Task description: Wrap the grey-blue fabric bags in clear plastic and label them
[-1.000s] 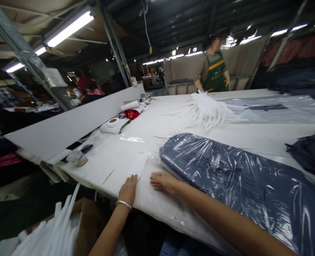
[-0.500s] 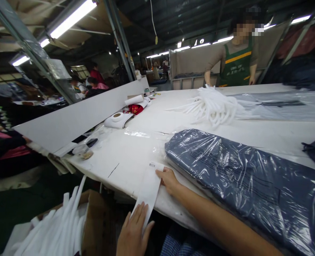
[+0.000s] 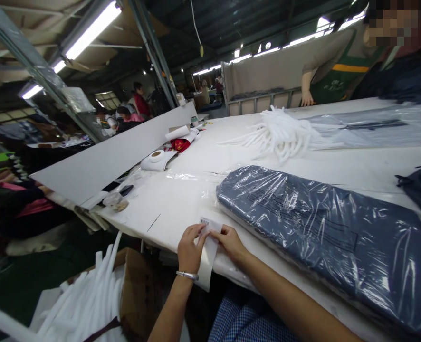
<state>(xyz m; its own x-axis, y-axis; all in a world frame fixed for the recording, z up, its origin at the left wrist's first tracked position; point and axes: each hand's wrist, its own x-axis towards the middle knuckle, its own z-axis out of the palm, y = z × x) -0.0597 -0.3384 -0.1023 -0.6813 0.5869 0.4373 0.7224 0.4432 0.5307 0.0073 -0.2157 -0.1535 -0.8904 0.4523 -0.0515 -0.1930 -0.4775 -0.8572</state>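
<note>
a white paper strip (image 3: pixel 206 270) with a barcode is at the near edge of the tabletop (image 3: pixel 177 202), its near end reaching past it. the left hand (image 3: pixel 191 247) and right hand (image 3: pixel 233 243) both pinch it between their fingers, close to the barcode. right of them lies a plastic-wrapped dark blue bundle (image 3: pixel 303 218); near left, a cardboard box (image 3: pixel 137 285) holds white tubes (image 3: pixel 96 294).

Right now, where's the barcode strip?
Head view, just below centre: the strip is at the near edge of the table, left of the bagged bundle, with the left hand and right hand at its upper end.
</note>
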